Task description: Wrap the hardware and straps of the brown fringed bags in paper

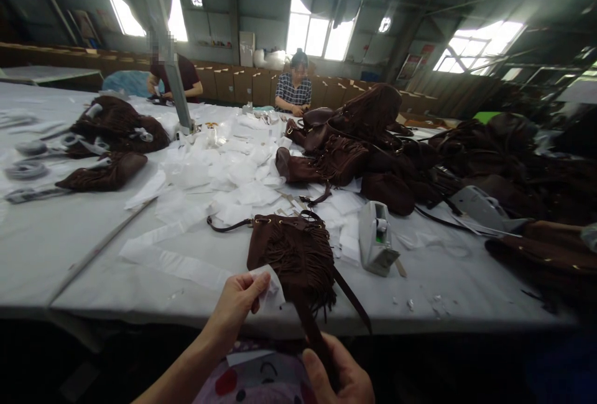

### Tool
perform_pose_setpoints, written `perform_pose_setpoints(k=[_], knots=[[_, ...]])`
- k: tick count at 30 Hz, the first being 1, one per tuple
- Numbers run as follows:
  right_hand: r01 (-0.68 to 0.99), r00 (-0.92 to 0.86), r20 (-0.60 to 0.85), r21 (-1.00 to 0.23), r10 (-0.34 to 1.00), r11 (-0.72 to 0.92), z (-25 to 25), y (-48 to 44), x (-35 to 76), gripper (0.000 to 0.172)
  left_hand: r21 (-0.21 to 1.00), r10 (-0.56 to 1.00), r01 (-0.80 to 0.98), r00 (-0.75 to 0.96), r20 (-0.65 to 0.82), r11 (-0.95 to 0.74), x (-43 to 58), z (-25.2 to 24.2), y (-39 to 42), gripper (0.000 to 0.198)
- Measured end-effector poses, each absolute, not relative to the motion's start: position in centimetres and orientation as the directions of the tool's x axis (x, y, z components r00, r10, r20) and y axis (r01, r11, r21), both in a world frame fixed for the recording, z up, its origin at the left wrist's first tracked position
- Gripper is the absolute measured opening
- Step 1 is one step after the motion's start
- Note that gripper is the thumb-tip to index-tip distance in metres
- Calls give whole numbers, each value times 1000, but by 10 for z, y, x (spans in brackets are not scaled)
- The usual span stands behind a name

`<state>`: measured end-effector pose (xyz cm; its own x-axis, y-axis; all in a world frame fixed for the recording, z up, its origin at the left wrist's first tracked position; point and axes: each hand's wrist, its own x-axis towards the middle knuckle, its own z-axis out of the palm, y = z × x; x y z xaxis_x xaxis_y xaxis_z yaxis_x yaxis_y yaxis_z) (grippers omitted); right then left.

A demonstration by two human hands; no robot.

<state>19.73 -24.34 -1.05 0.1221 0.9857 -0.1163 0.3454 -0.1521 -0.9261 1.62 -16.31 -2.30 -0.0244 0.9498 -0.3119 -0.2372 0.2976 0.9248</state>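
Observation:
A brown fringed bag (289,248) lies on the white table in front of me, its drawstring top with gold eyelets facing away. My left hand (245,295) pinches a piece of thin white paper (273,286) over the bag's near left corner. Lower down, my right hand (338,373) is closed round a dark brown strap (305,320) that runs up toward the bag. Another strap end (354,298) hangs over the table edge on the right.
A grey tape dispenser (375,242) stands right of the bag. Beyond are white paper sheets (228,168), piled brown bags (345,149), more bags (112,130) at left, and a metal post (180,90). Two people (293,90) (189,78) work across the table.

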Motion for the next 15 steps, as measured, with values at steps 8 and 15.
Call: perform_pose_setpoints(k=[8,15], knots=[[57,-9,-206,-977,978,-205,-16,-201,183,41,818,873,-310,231,-429,484,33,-22,-181,41],[163,-60,-159,-976,985,-147,1,-210,196,47,648,804,-492,227,-550,582,31,-22,-176,45]])
